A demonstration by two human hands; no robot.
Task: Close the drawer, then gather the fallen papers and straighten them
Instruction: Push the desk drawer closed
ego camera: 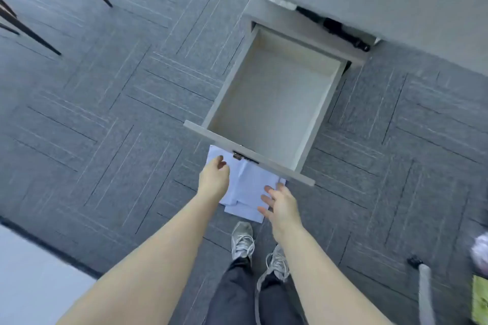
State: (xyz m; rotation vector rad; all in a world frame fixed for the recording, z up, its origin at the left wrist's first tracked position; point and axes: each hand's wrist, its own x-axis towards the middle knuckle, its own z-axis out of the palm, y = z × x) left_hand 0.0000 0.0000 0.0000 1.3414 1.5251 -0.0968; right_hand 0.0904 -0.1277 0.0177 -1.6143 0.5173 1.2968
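The drawer (269,103) stands pulled fully out, and the white papers (248,187) lie on the carpet (105,113) below its front panel. Your left hand (214,177) and right hand (281,204) reach over them, fingers spread, holding nothing.

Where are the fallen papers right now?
In the head view the papers lie on the carpet just below centre, partly under the open drawer's front panel, between the left hand and right hand, ahead of the shoes.
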